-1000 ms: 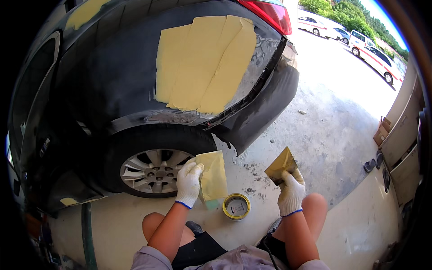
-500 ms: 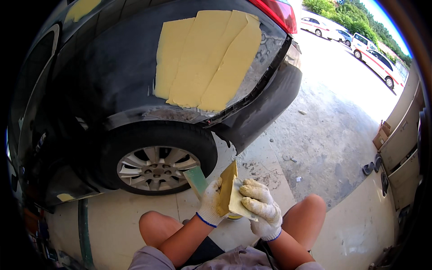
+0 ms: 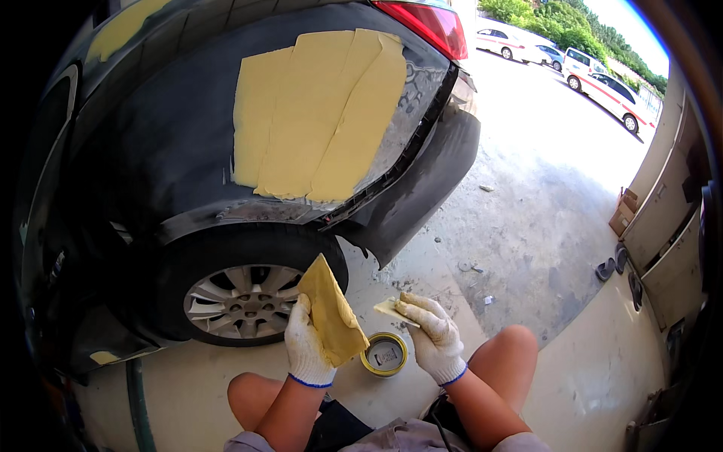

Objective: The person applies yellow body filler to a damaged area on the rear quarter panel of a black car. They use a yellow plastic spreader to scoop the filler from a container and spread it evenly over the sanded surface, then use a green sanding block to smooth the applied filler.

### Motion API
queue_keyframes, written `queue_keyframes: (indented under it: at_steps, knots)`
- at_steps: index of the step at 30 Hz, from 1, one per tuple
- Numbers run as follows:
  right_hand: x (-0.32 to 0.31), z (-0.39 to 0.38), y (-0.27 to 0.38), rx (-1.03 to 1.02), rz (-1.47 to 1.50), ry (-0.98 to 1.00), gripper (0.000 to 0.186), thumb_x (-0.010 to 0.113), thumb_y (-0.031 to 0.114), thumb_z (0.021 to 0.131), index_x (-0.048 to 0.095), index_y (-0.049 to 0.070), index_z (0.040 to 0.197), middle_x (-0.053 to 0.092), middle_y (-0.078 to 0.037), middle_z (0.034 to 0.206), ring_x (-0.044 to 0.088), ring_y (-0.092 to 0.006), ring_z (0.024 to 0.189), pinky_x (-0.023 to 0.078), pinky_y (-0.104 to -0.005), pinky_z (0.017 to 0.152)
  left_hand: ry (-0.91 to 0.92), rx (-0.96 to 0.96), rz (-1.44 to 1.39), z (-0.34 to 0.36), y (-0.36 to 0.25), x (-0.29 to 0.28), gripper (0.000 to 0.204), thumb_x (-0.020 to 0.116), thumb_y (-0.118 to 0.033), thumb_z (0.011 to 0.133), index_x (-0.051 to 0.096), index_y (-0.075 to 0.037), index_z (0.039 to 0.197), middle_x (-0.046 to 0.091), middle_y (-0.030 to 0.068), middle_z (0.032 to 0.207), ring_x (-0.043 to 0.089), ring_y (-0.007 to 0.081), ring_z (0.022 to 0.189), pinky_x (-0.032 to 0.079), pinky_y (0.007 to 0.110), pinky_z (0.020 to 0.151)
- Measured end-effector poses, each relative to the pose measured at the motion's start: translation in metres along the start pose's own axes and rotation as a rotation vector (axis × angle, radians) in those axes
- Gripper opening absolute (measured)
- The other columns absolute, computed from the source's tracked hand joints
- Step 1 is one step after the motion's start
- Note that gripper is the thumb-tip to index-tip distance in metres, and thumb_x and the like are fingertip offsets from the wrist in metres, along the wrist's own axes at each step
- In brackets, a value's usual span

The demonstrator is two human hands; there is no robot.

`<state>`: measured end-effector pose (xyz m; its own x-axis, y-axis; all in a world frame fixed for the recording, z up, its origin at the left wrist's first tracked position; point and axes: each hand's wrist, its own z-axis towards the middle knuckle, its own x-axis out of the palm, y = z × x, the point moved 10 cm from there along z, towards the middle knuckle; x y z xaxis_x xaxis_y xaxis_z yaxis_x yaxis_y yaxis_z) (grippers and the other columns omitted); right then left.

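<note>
A yellow putty-covered board [image 3: 330, 305] is in my left hand [image 3: 305, 346], its fingers closed on it in a white knit glove. My right hand [image 3: 431, 335], also gloved, grips a small pale spreader [image 3: 388, 309], apart from the board and right of it. A round tin with a yellow rim [image 3: 384, 354] sits on the floor between my hands. Above them is the black car's rear panel [image 3: 151, 143] with a large patch of yellow filler [image 3: 316, 113] in overlapping strokes.
The rear wheel [image 3: 247, 301] is behind the board, and a detached-looking bumper corner [image 3: 422, 188] juts right. Dark slippers [image 3: 605, 269], a cardboard box [image 3: 623, 211] and metal cabinets [image 3: 663, 226] line the right side. White cars [image 3: 610, 94] stand outside in sunlight.
Since the half-second-old frame, when board and spreader met between my hands, they have separated: the board has moved left and up, and the tin is uncovered again.
</note>
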<state>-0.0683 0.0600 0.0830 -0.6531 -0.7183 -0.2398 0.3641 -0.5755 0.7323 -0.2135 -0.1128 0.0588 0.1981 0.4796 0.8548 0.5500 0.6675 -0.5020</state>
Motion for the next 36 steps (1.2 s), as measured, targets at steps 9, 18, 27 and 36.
queue_keyframes:
  at_steps: [9,18,27,36]
  knots:
    - [0.039,-0.041,-0.046,1.037,1.245,-0.318,0.045,0.056,0.001,0.104,0.055,0.0,0.149,0.07,-0.019,0.136,0.075,-0.0341,0.115,0.065,-0.0527,0.097,-0.176,0.665,0.549,-0.015,-0.063,-0.022,0.036,0.053,-0.008,0.11,0.057,-0.001,0.146,0.067,0.0116,0.133,0.069,0.0194,0.115,0.06,0.036,0.093]
    - [0.071,-0.055,-0.03,1.108,1.317,-0.347,0.041,0.057,-0.001,0.106,0.056,0.001,0.147,0.069,-0.017,0.137,0.073,-0.033,0.119,0.062,-0.0498,0.103,-0.2,0.685,0.581,-0.048,-0.045,-0.001,0.031,0.055,-0.005,0.11,0.061,0.003,0.139,0.07,0.0088,0.126,0.066,0.0108,0.104,0.055,0.027,0.09]
    - [0.078,-0.043,-0.04,1.037,1.251,-0.283,0.042,0.055,-0.002,0.108,0.05,-0.002,0.15,0.065,-0.019,0.141,0.07,-0.0327,0.123,0.058,-0.0495,0.109,0.202,0.733,0.65,-0.052,-0.029,0.005,0.043,0.05,0.001,0.105,0.058,0.009,0.147,0.07,0.0164,0.135,0.069,0.0198,0.119,0.054,0.034,0.106]
    - [0.079,-0.014,-0.014,0.986,1.254,-0.215,0.04,0.057,-0.001,0.105,0.052,-0.005,0.145,0.068,-0.018,0.136,0.069,-0.032,0.125,0.056,-0.0477,0.11,0.14,0.564,1.029,-0.046,-0.033,0.008,0.041,0.06,-0.005,0.101,0.067,0.009,0.139,0.079,0.0194,0.122,0.077,0.0226,0.105,0.059,0.034,0.095]
